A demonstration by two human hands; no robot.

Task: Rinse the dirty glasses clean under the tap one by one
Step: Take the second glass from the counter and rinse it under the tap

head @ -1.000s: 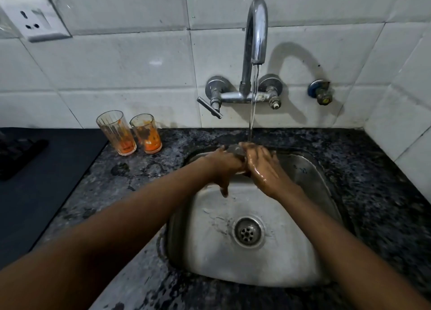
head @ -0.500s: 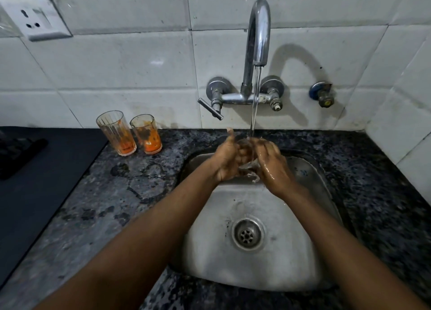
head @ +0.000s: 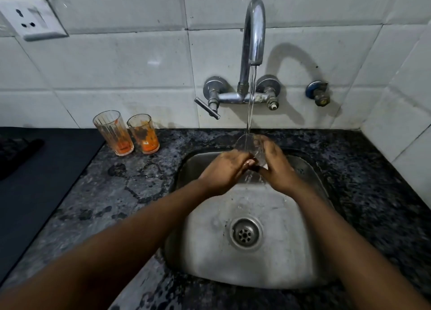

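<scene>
Together, the left hand (head: 225, 171) and right hand (head: 277, 167) curl their fingers around a clear glass (head: 247, 144) tilted, mouth up toward the tap (head: 254, 34) stream.

Orange-stained clear glasses (head: 126, 133), black-speckled grey counter (head: 130, 188), white tiles (head: 112, 60), silver-grey sink (head: 275, 267), chrome tap (head: 253, 32)

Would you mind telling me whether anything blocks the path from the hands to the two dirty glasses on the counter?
Nothing visible does. The two dirty glasses stand on the counter left of the sink, with bare counter between them and it.
</scene>
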